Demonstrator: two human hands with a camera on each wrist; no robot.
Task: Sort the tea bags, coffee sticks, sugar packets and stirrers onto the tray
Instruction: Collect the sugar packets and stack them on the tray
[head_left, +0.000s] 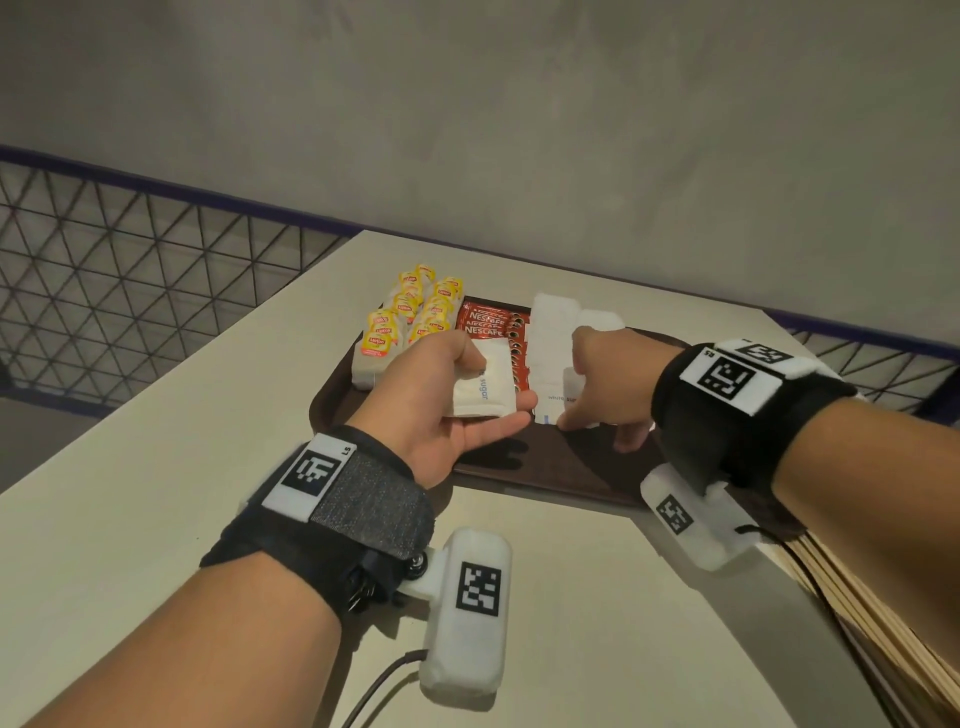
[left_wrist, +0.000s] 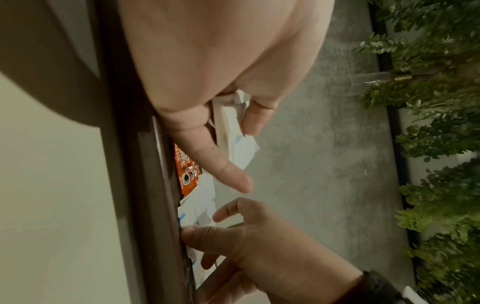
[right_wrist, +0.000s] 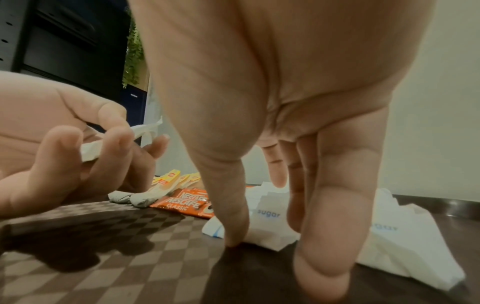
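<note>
A dark brown tray (head_left: 519, 467) lies on the beige table. On it, yellow-tagged tea bags (head_left: 415, 312) fill the left, red coffee sticks (head_left: 491, 322) lie in the middle, and white sugar packets (head_left: 553, 332) form a row to their right. My left hand (head_left: 498, 384) hovers over the tray and grips a small stack of sugar packets (head_left: 480, 389) between thumb and fingers. My right hand (head_left: 597, 428) points down with straight fingers; its thumb (right_wrist: 233, 240) and fingers touch a sugar packet (right_wrist: 267, 226) lying on the tray (right_wrist: 130, 246). Wooden stirrers (head_left: 878, 618) lie on the table at the lower right.
The table (head_left: 156, 467) ends at a left edge beside a wire-mesh fence (head_left: 130, 270). A grey wall (head_left: 571, 130) stands just behind the tray. A cable (head_left: 379, 686) trails from the left wrist camera over the near table.
</note>
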